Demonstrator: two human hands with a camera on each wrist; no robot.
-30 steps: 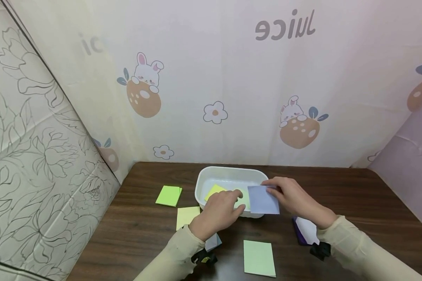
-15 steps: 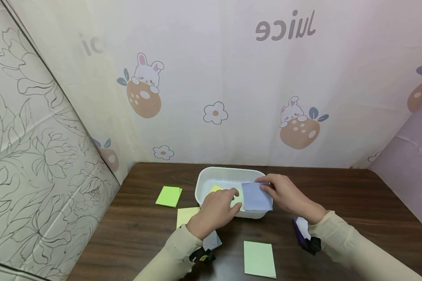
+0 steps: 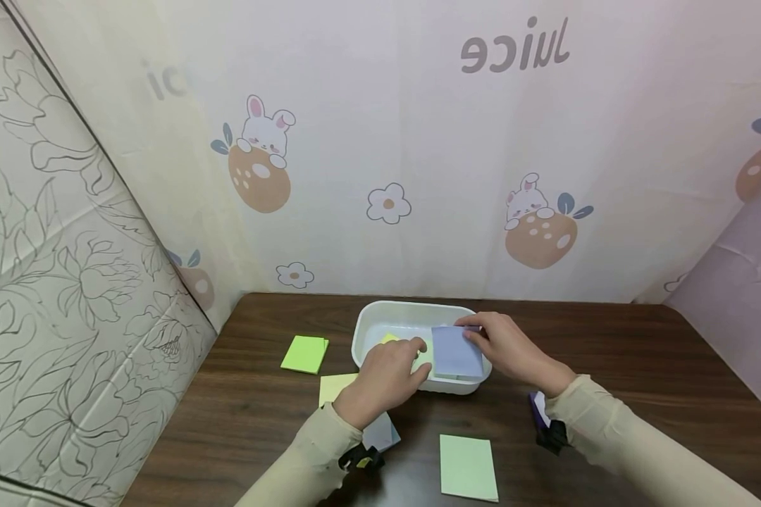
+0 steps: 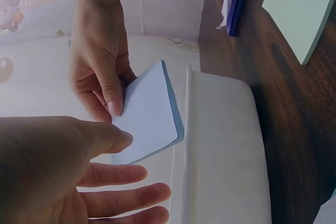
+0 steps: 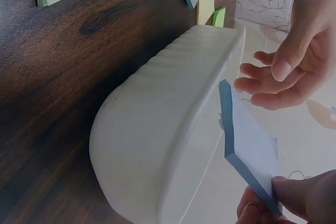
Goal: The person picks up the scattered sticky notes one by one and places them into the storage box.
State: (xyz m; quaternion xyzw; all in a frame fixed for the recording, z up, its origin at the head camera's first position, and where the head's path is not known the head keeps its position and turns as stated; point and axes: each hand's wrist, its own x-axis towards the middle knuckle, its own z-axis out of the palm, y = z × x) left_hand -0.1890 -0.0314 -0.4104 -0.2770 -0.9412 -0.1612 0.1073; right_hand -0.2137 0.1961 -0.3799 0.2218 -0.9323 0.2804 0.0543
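My right hand [image 3: 504,346] pinches a pale blue sticky note pad [image 3: 454,353] by its right side, thumb on top. The pad is held over the right part of a white plastic tub [image 3: 412,310]; its thick blue edge shows in the right wrist view. My left hand [image 3: 388,374] hovers at the tub's front left, fingers loosely spread and holding nothing. In the left wrist view its thumb tip overlaps the blue pad [image 4: 147,114]. Inside the tub, a yellow note pad [image 3: 390,338] and a pale green one [image 3: 425,355] show partly behind the left hand.
On the dark wood table [image 3: 241,422] lie a lime pad [image 3: 304,353], a pale yellow pad [image 3: 336,387], a grey-blue pad [image 3: 380,433] partly under the left wrist, and a mint pad [image 3: 468,466]. A purple-and-white item [image 3: 541,410] sits by the right wrist. A printed curtain hangs behind.
My right hand has carried the blue pad leftward and slightly away from me, from the tub's right front edge to over its inside. The left hand has shifted slightly left.
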